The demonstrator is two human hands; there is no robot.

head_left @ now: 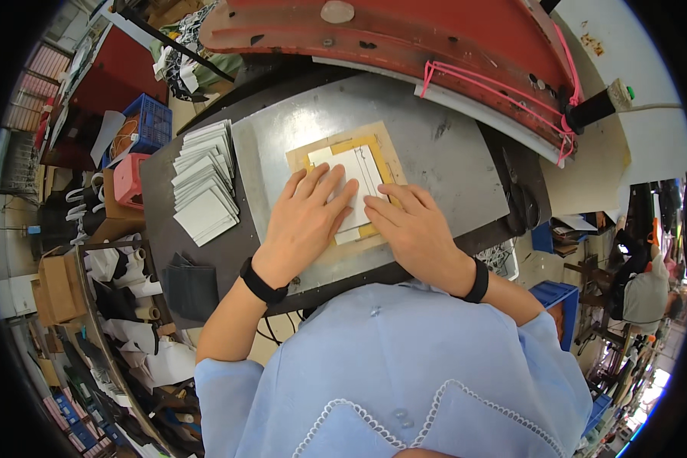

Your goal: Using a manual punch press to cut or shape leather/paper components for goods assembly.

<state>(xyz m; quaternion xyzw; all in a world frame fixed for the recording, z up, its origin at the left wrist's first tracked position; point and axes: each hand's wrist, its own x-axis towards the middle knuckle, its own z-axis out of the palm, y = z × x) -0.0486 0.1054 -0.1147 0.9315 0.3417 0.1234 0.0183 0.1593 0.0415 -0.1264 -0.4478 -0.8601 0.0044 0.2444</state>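
Observation:
A white rectangular sheet (349, 179) with dark lines near its right side lies on a yellow-edged tan board (389, 153). The board rests on a grey metal plate (458, 175). My left hand (305, 214) lies over the sheet's left part, fingers stretched and slightly spread, thumb pointing inward. On the right edge of the sheet and board, my right hand (416, 225) rests with fingers extended. Both hands touch the sheet from above and neither grips it. Part of the sheet and of the board is hidden beneath the hands.
Fanned stacks of white pieces (204, 179) stand left of the plate, with dark pieces (189, 286) nearer me. A red machine part (389, 38) with pink cord overhangs the far side. Scissors (520, 202) lie at the right. A blue crate (151, 122) sits far left.

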